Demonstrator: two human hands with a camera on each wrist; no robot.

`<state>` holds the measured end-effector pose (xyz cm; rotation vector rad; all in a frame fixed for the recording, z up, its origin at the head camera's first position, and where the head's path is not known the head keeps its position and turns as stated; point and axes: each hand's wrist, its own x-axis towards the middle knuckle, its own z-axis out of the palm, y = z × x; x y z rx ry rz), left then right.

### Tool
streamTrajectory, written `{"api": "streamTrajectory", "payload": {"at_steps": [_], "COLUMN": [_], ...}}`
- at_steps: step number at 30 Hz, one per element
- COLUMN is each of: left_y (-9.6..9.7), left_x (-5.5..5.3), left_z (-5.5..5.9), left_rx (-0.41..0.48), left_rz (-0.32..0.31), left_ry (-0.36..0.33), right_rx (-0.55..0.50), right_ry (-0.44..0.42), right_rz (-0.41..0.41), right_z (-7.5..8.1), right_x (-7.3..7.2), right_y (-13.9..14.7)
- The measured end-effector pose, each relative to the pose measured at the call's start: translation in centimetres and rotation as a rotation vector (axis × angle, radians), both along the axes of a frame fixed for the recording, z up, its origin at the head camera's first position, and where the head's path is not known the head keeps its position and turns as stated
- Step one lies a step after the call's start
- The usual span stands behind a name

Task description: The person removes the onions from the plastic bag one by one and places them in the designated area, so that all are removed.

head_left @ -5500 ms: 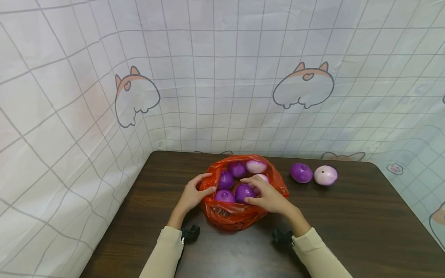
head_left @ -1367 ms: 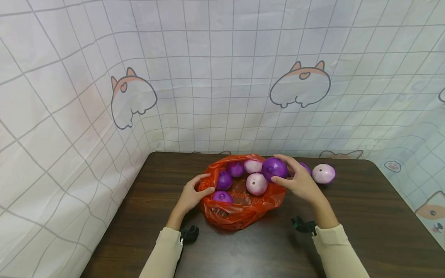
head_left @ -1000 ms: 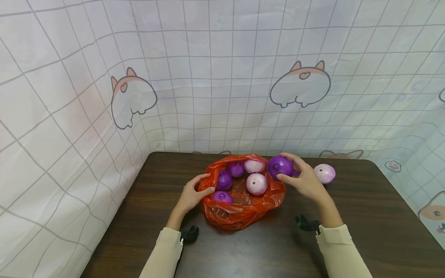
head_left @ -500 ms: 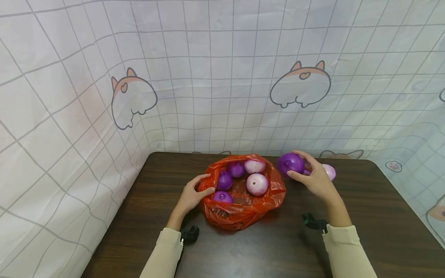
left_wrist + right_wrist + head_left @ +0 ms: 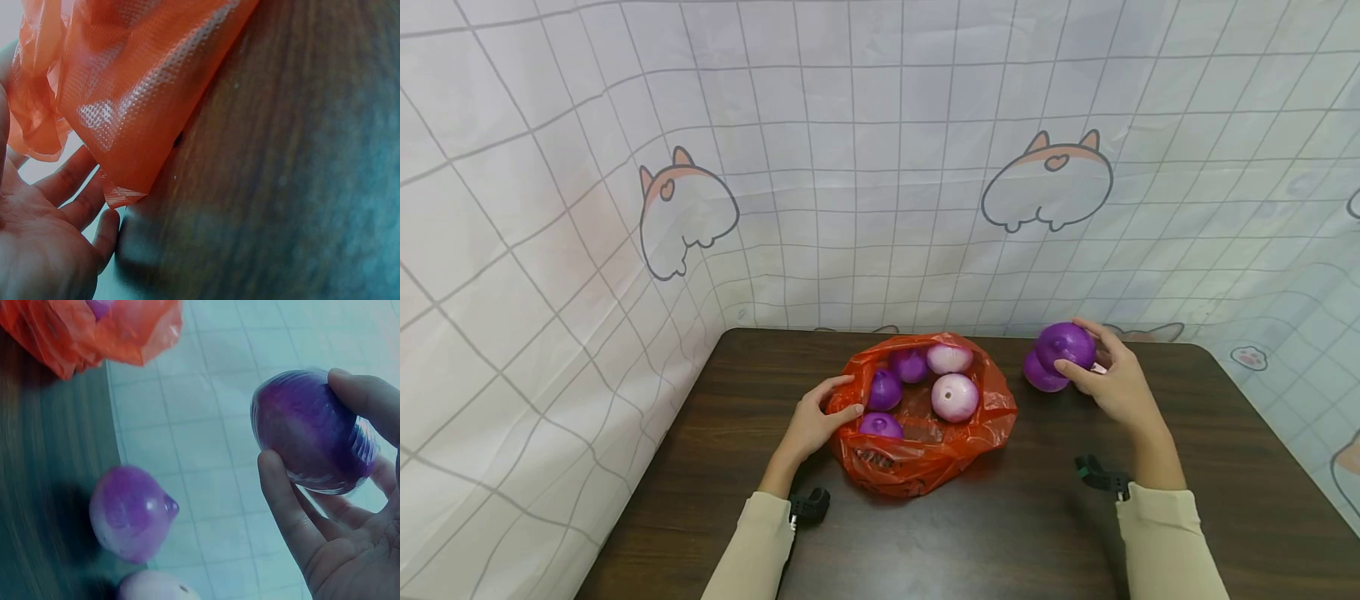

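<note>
My right hand [image 5: 1116, 379] holds a purple onion [image 5: 1065, 346] between thumb and fingers at the back right. In the right wrist view this onion [image 5: 306, 431] appears raised above the table. Behind and below it sits another purple onion [image 5: 1042, 377], partly covered in the head view. A pale onion [image 5: 156, 586] stands beside that one, mostly hidden behind my hand in the head view. My left hand [image 5: 812, 421] grips the left rim of a red plastic bag [image 5: 910, 475], thumb over the edge. Several onions lie in the bag, among them a pale one [image 5: 955, 398] and a purple one [image 5: 884, 389].
The dark wooden table [image 5: 970, 542] carries the bag near its middle. A white grid-patterned cloth [image 5: 880, 208] hangs behind the table and along its left side. Black straps with small devices [image 5: 808, 506] sit at both wrists.
My right hand has lifted the purple onion from the bag and carried it right, to over the onions on the table. The left hand has stayed at the bag's rim.
</note>
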<state>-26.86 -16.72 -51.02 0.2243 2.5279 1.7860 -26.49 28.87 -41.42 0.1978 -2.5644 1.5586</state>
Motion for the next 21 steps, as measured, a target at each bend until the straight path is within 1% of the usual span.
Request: {"api": "streamTrajectory", "payload": {"at_steps": [3, 8, 14, 17, 21], "left_y": [0.0, -0.1, 0.0, 0.0, 0.3], "left_x": [0.0, -0.1, -0.2, 0.0, 0.8], "left_z": [-0.2, -0.3, -0.2, 0.3, 2.0], "left_rx": [0.001, 0.0, -0.01, -0.021, -0.036], "left_rz": [0.002, 0.0, -0.01, -0.019, -0.037], "left_ry": [0.006, 0.002, -0.023, -0.039, -0.042], "right_rx": [-0.011, 0.058, 0.082, 0.082, 0.057], "right_ry": [0.019, 0.073, 0.079, 0.081, 0.076], "right_rz": [-0.027, -0.091, -0.158, -0.198, -0.226], "right_z": [-0.1, -0.4, -0.8, -1.0, -1.4], "right_x": [0.0, 0.1, 0.1, 0.2, 0.4], "right_y": [0.8, 2.3, 3.9, 4.6, 5.6]}}
